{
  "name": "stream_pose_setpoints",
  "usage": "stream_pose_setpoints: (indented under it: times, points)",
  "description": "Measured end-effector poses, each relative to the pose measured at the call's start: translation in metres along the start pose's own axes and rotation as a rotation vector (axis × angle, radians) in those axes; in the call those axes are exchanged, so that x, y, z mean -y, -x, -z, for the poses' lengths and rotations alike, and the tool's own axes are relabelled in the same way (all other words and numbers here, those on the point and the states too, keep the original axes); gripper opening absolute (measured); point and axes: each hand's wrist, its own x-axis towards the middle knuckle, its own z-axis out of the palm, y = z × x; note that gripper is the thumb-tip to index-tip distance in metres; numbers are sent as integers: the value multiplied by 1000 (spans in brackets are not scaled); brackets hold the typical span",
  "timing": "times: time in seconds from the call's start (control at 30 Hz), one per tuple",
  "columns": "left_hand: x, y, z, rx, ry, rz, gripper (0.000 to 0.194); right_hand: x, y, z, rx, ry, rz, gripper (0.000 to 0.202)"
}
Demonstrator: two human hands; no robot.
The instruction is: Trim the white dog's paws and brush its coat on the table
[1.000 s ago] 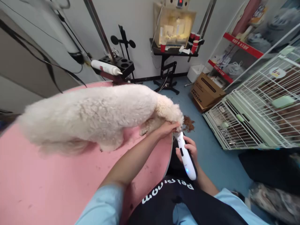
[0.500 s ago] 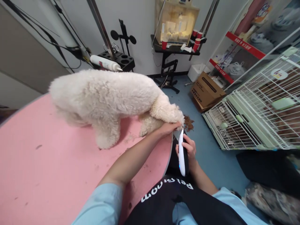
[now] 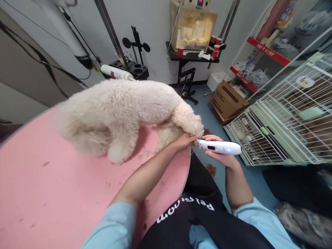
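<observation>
A curly white dog [image 3: 145,100] stands on the pink round table [image 3: 77,193], its hind end toward the right edge; its lowered head is blurred. My left hand [image 3: 187,140] is closed around the lower part of a raised hind leg [image 3: 190,119], at the paw. In my right hand [image 3: 220,157] lies a white hair clipper [image 3: 220,147] with a blue light, held sideways. The clipper's head points left and meets the paw area beside my left fingers. Whether the blade touches the fur I cannot tell.
Brown hair clumps [image 3: 210,169] lie on the blue floor. White wire cages [image 3: 259,135] and a cardboard box [image 3: 228,100] stand at right. Behind the dog are a white bottle [image 3: 116,72], a black tool holder [image 3: 138,69] and a metal post [image 3: 110,31].
My right hand has swung the clipper from upright to sideways and brought its head to the paw. The dog's head has dipped and turned. My left hand keeps its hold.
</observation>
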Motion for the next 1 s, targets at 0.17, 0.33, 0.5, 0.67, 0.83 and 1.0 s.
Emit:
stream_pose_setpoints:
  times: [0.17, 0.33, 0.5, 0.67, 0.83, 1.0]
  points:
    - [-1, 2, -5, -8, 40, 45, 52, -5, 21, -25, -146, 108, 108, 36]
    - [-3, -2, -20, 2, 117, 93, 46, -12, 55, -74, -576, 397, 243, 45]
    - [-2, -9, -34, -148, 69, 151, 33, -23, 55, -85, -647, 496, 240, 49]
    - [0, -10, -37, -145, 66, 140, 31, -30, 55, -83, -721, 483, 259, 46]
    - [5, -12, -31, -173, -39, 61, 38, -30, 59, -83, -609, 451, 194, 43]
    - [6, -12, -29, -177, -110, 6, 32, -32, 68, -80, -614, 484, 203, 48]
